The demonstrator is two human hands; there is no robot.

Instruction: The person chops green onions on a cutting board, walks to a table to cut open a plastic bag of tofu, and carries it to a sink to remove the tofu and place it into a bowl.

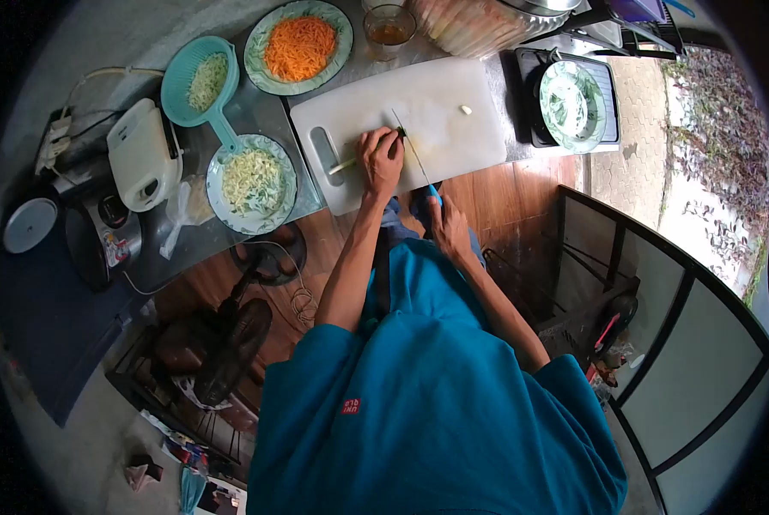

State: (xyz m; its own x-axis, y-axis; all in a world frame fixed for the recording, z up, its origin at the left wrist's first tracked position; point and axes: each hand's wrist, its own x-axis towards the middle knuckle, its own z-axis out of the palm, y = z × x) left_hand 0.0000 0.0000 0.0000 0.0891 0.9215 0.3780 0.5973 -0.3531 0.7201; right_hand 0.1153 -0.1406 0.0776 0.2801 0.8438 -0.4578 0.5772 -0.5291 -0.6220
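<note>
My left hand (pixel 380 159) is closed over a thin pale stalk (pixel 342 166), which looks like a spring onion. One pale end sticks out to the left, and a dark green bit shows by the fingertips. My right hand (pixel 449 225) grips the blue handle of a knife (pixel 413 151). Its blade lies across the white cutting board (pixel 453 81), right beside the left fingertips. A small white piece (pixel 466 110) rests on the board farther right. The part of the stalk under my palm is hidden.
Back left are a plate of shredded carrot (pixel 300 48), a turquoise strainer (pixel 176 94) and a plate of pale shreds (pixel 252 185). A glass (pixel 389 33) stands behind the board. A patterned bowl (pixel 572 96) sits right. A fan (pixel 234 352) stands lower left.
</note>
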